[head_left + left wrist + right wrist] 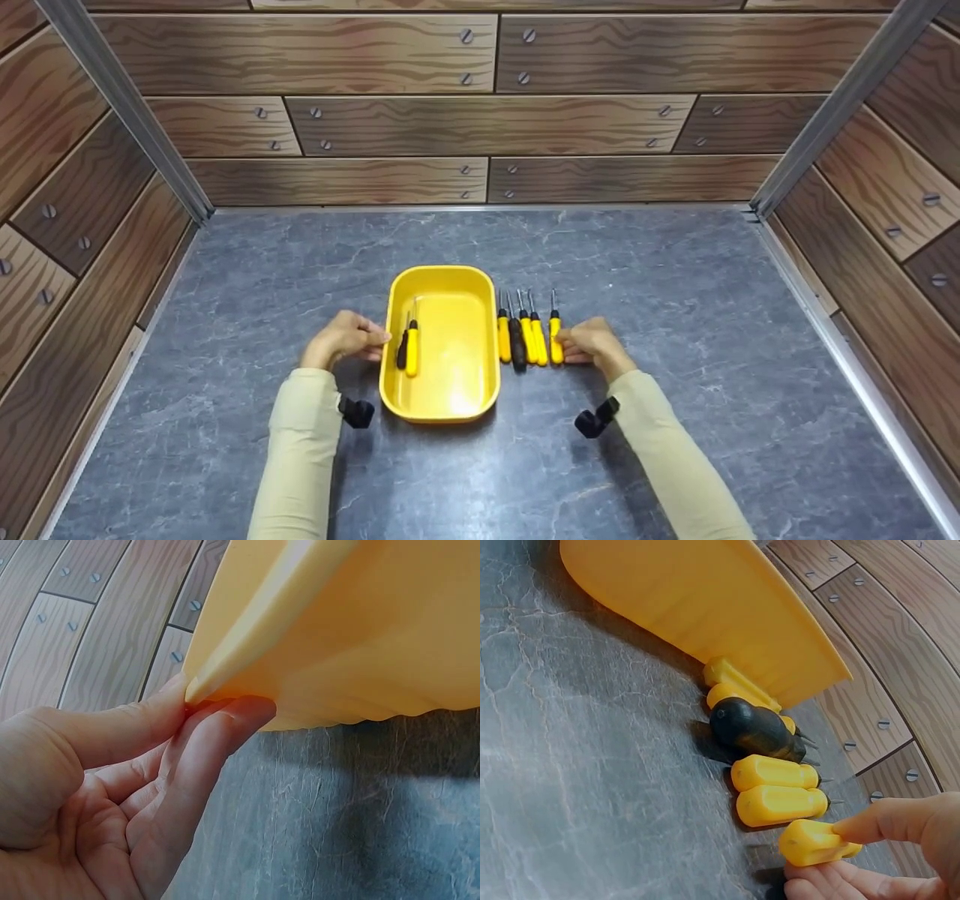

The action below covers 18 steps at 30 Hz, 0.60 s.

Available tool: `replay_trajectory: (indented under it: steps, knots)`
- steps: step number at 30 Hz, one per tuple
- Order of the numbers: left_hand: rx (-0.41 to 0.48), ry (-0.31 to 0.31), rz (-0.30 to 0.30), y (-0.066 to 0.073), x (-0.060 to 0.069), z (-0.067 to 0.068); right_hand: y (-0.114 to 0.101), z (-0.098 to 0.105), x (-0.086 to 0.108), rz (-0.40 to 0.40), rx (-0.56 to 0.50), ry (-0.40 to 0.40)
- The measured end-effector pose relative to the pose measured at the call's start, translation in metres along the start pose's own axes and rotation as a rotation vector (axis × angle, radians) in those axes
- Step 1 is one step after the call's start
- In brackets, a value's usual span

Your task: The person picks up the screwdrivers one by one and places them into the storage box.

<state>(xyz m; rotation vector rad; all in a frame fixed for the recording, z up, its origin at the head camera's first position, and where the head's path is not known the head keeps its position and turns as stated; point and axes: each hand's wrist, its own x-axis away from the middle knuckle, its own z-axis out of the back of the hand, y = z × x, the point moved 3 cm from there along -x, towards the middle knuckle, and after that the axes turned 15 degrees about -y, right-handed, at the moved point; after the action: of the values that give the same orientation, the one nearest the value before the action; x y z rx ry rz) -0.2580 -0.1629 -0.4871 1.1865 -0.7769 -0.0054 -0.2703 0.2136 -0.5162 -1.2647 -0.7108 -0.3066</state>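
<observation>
My left hand pinches the left rim of a yellow tray; in the left wrist view the thumb lies on the rim and the fingers are under it. Inside the tray lie a black-handled screwdriver and a yellow-handled one. To the tray's right, my right hand pinches the handle of a yellow screwdriver, the outermost of a row. In the right wrist view its thumb is on top and the fingers lie beneath. The tool's shaft points away from me.
Between the tray and the right hand lie several more screwdrivers side by side, yellow-handled ones and a black one. The grey marbled table is bounded by wood-patterned walls with metal edging.
</observation>
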Motion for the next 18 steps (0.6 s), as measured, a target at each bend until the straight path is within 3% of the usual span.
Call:
replay_trajectory:
  steps: [18]
  knots:
    - [0.004,0.0,0.009,-0.0001,0.0004,0.0001,-0.0037,-0.0007,0.0061,0.048,-0.049,-0.041]
